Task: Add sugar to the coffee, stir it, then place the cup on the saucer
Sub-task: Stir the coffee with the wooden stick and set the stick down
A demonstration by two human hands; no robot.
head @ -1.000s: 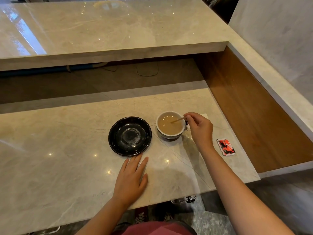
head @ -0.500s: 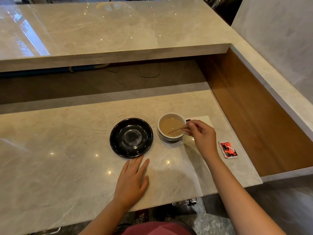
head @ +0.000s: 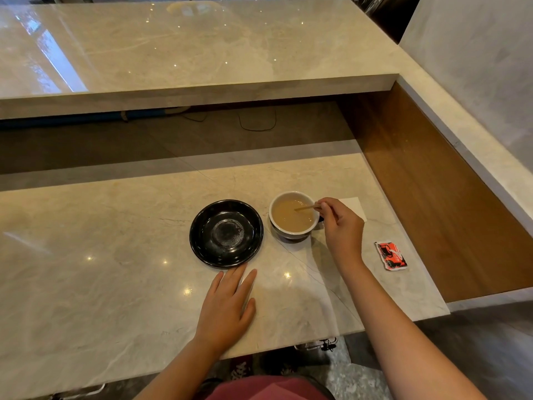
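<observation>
The cup of milky coffee stands on the counter toward its right end, just right of the black saucer — not on it. The right hand pinches a thin wooden stick, its tip dipped in the coffee. The left hand lies flat, fingers spread, near the front edge below the saucer. A red packet lies by the right edge — a white napkin behind the hand.

My right hand pinched a stirrer dipped in the coffee cup. My left hand lay flat on the tabletop, just behind the black saucer.
</observation>
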